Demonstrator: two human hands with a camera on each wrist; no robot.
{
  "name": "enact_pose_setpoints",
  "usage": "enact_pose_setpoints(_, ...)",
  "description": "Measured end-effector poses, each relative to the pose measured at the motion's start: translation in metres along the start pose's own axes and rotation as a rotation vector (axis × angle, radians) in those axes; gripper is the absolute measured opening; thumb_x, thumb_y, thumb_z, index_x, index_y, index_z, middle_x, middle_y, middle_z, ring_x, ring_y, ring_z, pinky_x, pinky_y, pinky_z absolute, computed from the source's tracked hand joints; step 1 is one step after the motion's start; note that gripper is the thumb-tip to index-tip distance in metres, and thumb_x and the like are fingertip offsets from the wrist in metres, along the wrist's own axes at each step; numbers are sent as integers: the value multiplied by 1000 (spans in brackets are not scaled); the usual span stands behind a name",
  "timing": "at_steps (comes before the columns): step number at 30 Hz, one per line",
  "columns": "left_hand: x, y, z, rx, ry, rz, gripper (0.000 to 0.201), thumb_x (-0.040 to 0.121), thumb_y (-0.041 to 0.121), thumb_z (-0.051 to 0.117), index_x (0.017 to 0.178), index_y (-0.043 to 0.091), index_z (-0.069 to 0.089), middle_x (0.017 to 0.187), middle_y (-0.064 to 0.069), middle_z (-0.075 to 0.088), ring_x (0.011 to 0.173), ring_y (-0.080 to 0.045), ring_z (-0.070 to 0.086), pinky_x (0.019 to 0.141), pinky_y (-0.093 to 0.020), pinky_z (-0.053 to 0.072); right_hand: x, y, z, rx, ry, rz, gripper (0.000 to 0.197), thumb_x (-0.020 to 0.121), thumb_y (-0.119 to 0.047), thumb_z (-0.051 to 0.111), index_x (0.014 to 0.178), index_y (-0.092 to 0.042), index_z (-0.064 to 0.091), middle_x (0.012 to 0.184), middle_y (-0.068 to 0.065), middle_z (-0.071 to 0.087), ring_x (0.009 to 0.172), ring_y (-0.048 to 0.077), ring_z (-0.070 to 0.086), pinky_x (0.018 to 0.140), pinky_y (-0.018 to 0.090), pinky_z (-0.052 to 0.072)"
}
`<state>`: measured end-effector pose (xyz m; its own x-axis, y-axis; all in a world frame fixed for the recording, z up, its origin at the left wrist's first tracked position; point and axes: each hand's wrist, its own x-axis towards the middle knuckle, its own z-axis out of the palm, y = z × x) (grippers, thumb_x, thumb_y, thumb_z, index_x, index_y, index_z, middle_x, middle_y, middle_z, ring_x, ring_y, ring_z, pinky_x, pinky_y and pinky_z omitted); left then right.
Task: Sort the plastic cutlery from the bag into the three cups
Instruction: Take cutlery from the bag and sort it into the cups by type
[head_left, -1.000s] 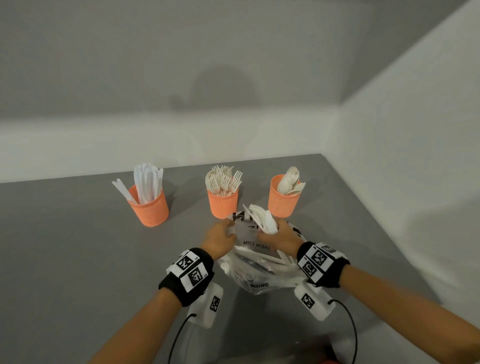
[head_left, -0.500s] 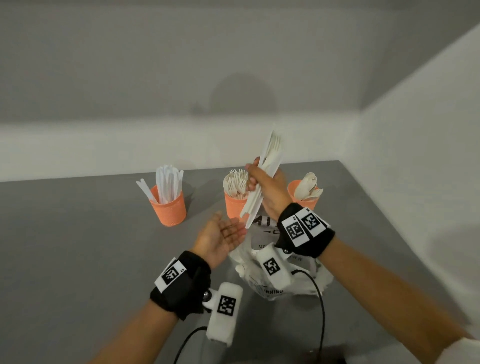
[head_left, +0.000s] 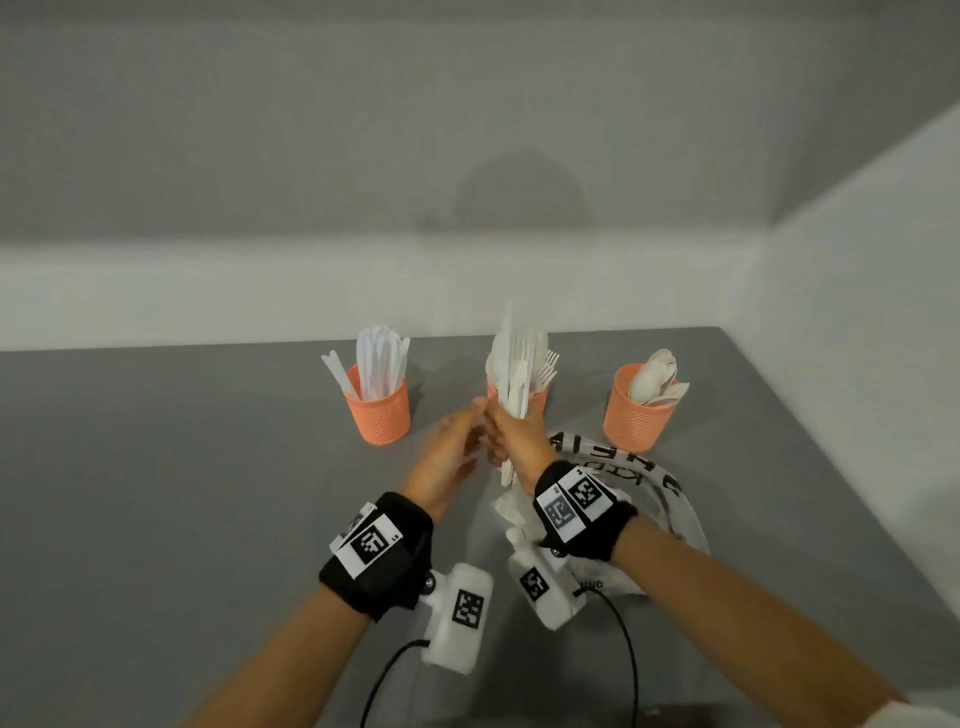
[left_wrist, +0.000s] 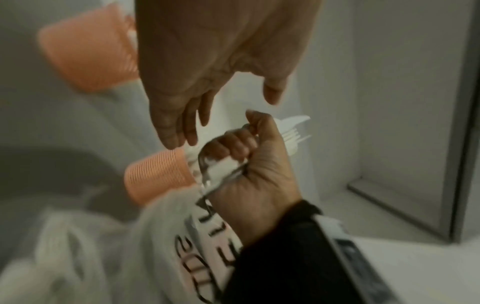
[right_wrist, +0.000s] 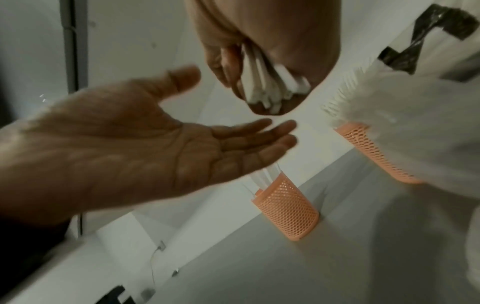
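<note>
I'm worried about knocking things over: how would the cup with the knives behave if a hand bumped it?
The knife cup would likely tip fairly easily: it is a light-looking mesh cup and the knives stand well above its rim, one leaning out. It probably slides on the smooth grey table before toppling. Being mesh plastic, it likely would not break.

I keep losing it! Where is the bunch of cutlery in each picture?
Head: bunch upright at centre, held in the right hand.
Left wrist: right of centre, poking past the fist.
Right wrist: top centre, handle ends showing.
Shared landmark: the open left hand.
</note>
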<state>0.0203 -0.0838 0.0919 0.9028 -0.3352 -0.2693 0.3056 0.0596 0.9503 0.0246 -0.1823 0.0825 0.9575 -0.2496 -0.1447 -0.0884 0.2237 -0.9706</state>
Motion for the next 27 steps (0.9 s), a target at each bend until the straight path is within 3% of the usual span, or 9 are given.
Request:
enact_pose_setpoints(3,6,6,-5,157,140,194,41,86,31,61,116,5,54,109,-10,64,103,-20,61,87,-28,48,-8,5,1,-81,-128,46,26,97,-22,44,73,-15,49,35,-9,32,29,7,29,33,17,25)
enact_pose_setpoints(6,10,13,-7,303,299,366,28,83,22,66,104,3,62,92,-9,67,84,-19,64,77,-30,54,-12,9,5,-142,-155,81,22,95,-19,47,74,-12,48,39,-4,33,30,7,30,35,19,26)
enact_pose_setpoints(9,14,13,-13,496,353,479,19,89,15,57,80,1,65,69,-10,63,68,-30,63,69,-43,55,-15,12,6,-195,-155,24,16,95,-20,50,81,-14,53,48,2,39,30,5,35,34,19,31)
enact_pose_setpoints(11,18,10,-21,518,372,454,26,89,11,53,68,-2,61,61,-15,59,63,-36,60,67,-49,55,-19,14,5,-225,-211,-22,13,95,-23,49,87,-15,55,50,5,43,30,7,39,34,19,33)
enact_pose_setpoints(14,22,13,-27,360,366,338,25,89,8,53,64,6,57,69,-19,63,68,-35,63,70,-48,58,-23,15,2,-258,-266,-42,9,96,-28,47,91,-24,53,50,6,50,31,9,46,33,18,36)
enact_pose_setpoints(19,22,29,-30,75,445,373,20,94,7,41,77,10,51,73,-6,65,60,-10,65,53,-18,54,-20,20,1,-244,-230,-14,17,96,-29,48,101,-13,47,54,10,52,28,11,45,32,19,34)
enact_pose_setpoints(22,22,34,-29,-25,525,456,23,97,10,34,82,17,49,65,-2,55,44,-4,55,51,-23,52,-18,22,2,-311,-180,-61,18,95,-28,51,98,-10,49,53,5,46,30,8,38,33,20,32)
enact_pose_setpoints(24,25,34,-32,0,578,497,20,97,13,35,86,17,51,64,2,45,43,-7,44,47,-23,42,-17,24,2,-373,-137,-98,16,94,-25,51,96,-9,50,55,3,40,32,4,35,33,20,31)
enact_pose_setpoints(27,25,30,-32,102,520,486,23,92,19,48,70,22,50,59,3,38,50,-12,36,51,-25,32,-12,30,1,-478,-49,-174,16,94,-24,51,93,-9,52,56,-1,40,34,5,39,40,18,32)
